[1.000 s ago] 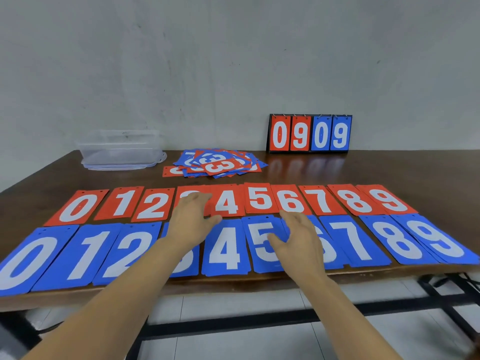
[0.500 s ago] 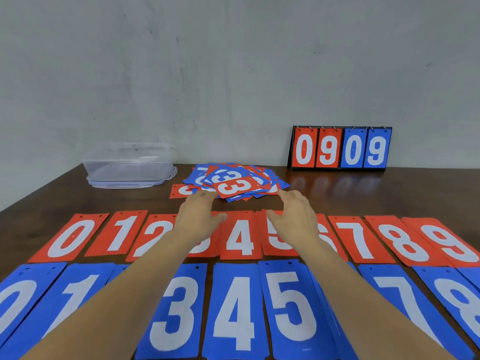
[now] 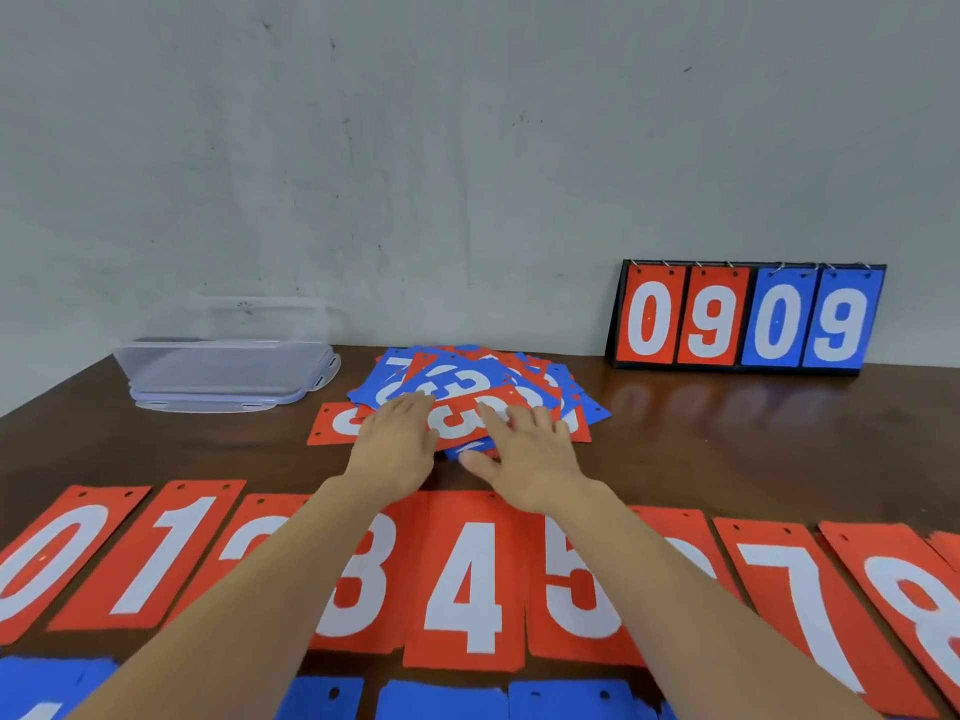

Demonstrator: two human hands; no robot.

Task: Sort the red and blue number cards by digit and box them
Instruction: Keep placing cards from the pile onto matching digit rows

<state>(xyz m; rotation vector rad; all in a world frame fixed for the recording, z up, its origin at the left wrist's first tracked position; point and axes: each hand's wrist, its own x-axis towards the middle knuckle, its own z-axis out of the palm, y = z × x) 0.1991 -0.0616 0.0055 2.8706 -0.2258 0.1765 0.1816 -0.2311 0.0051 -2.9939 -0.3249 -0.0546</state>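
A loose pile of red and blue number cards [image 3: 470, 379] lies mid-table, with a red 3 card [image 3: 460, 420] on top. My left hand [image 3: 397, 444] lies flat on the pile's left side, fingers straight. My right hand [image 3: 530, 452] lies flat on its right side, fingers spread over the red 3. Closer to me, a row of red cards [image 3: 467, 584] runs from 0 to 8. Only the top edges of a blue row [image 3: 441, 698] show at the frame's bottom. A clear plastic box [image 3: 223, 366] stands at the back left.
A black flip scoreboard [image 3: 748, 319] showing 0 9 0 9 leans against the wall at the back right. The dark wooden table [image 3: 753, 449] is bare between the pile and the scoreboard. A grey wall closes the far side.
Both hands have reached forward from the near rows to the loose pile and now lie on it. The view has moved closer, pushing the blue row almost out of frame.
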